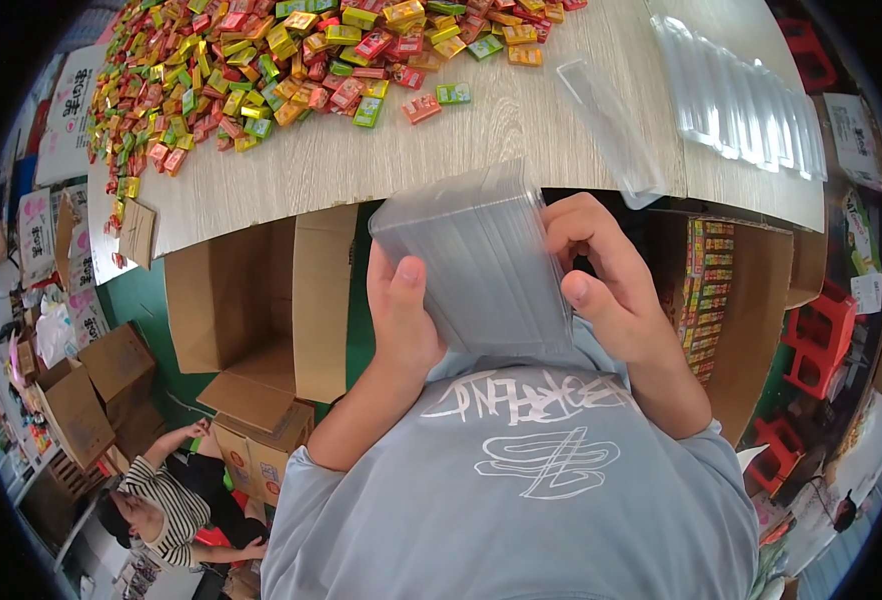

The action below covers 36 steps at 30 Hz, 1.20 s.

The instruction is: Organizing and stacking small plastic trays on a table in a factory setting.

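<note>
In front of my chest is a thick stack of clear plastic trays [476, 265], nested together and tilted. My left hand [403, 310] is closed round its left side, with the thumb on the near face and the other fingers mostly hidden behind. At the right end of the stack, my right hand [611, 275] is curled, its fingertips and thumb against the tray edges. A single long clear tray [611, 130] lies on the table just beyond that hand, overhanging the front edge.
Small red, yellow and green packets [291, 65] are heaped on the table [341, 165]. More clear trays [741, 100] lie at the right. Below stand an open carton [231, 300] and a carton of packets [706, 290]. A person in stripes [176, 500] sits lower left; red stools [821, 340] stand right.
</note>
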Each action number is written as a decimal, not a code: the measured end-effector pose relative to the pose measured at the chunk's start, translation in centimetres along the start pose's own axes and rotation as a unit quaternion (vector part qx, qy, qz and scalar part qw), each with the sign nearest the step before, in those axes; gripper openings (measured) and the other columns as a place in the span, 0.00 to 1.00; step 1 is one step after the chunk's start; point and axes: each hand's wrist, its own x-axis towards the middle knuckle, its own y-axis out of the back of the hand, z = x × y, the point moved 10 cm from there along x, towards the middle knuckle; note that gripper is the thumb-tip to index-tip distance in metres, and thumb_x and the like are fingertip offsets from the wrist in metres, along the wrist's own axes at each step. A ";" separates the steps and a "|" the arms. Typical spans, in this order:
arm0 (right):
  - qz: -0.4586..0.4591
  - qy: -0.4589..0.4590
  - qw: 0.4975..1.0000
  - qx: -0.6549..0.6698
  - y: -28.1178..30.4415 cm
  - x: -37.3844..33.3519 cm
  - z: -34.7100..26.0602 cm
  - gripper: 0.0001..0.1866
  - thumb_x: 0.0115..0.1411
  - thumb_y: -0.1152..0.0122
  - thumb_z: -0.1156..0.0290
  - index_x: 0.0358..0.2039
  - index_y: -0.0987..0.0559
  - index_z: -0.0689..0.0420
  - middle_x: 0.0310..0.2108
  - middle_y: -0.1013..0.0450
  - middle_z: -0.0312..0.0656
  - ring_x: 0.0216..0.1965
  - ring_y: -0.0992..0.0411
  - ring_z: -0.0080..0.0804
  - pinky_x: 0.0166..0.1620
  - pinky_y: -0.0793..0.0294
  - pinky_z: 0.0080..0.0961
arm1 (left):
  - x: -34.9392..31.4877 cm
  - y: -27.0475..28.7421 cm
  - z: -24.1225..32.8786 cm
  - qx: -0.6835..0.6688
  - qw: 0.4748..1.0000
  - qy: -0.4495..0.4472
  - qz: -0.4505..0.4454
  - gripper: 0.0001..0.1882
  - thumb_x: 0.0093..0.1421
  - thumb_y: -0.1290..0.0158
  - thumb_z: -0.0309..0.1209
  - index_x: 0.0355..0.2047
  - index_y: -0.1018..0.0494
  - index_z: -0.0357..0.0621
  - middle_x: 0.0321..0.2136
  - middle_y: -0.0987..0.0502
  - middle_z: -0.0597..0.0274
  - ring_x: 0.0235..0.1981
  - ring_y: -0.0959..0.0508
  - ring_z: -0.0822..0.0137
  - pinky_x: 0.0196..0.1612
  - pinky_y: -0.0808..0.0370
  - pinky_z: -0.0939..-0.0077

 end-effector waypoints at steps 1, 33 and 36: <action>0.000 -0.001 1.000 -0.001 -0.1 0.0 0.2 0.13 0.61 0.40 0.67 0.41 0.27 0.61 0.38 0.32 0.40 0.34 0.36 0.26 0.37 0.35 0.21 | 0.0 0.1 0.0 0.005 1.000 0.000 0.004 0.35 0.62 0.43 0.48 0.60 0.39 0.38 0.55 0.29 0.57 0.55 0.28 0.64 0.59 0.32 0.65; 0.154 0.129 0.734 -0.648 4.0 4.2 -6.2 0.12 0.59 0.38 0.68 0.41 0.24 0.59 0.41 0.26 0.46 0.40 0.29 0.46 0.44 0.31 0.37 | 0.2 3.1 0.4 -0.016 1.000 0.009 0.019 0.38 0.60 0.43 0.50 0.61 0.40 0.39 0.56 0.31 0.58 0.57 0.30 0.64 0.60 0.34 0.66; 0.126 0.032 0.733 -0.668 4.1 4.6 -3.6 0.14 0.64 0.43 0.64 0.45 0.25 0.58 0.48 0.27 0.47 0.49 0.30 0.48 0.54 0.34 0.41 | 0.0 2.7 0.8 -0.021 1.000 0.003 0.014 0.37 0.61 0.43 0.50 0.61 0.40 0.39 0.56 0.31 0.58 0.57 0.30 0.64 0.59 0.33 0.67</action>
